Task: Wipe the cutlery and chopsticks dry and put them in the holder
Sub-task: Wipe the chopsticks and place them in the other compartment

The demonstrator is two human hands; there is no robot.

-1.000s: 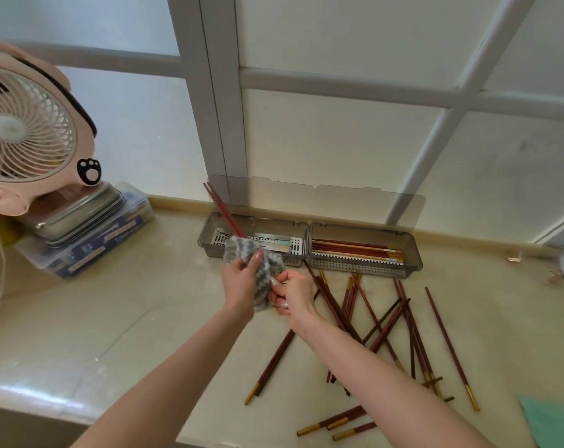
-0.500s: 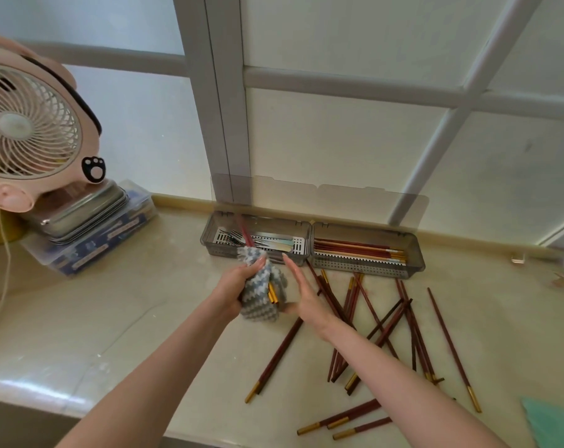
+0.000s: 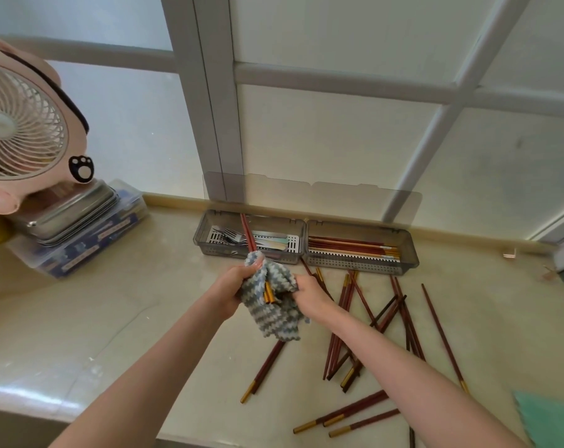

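Observation:
My left hand grips a blue-and-white striped cloth wrapped round a pair of red chopsticks. Their red shafts stick up out of the cloth over the holder, and their gold ends show in its folds. My right hand grips the cloth's right side. Behind stands a grey two-part holder: forks and cutlery lie in its left part, chopsticks in its right. Several more red chopsticks lie scattered on the counter to the right.
A pink desk fan stands at the left over a metal tray stacked on a plastic box. A green cloth lies at the bottom right corner. Frosted window panes rise behind the counter.
The chopsticks have slid down through the cloth, so less shaft sticks out above and the gold ends now show. My right hand opened briefly and now grips the cloth again.

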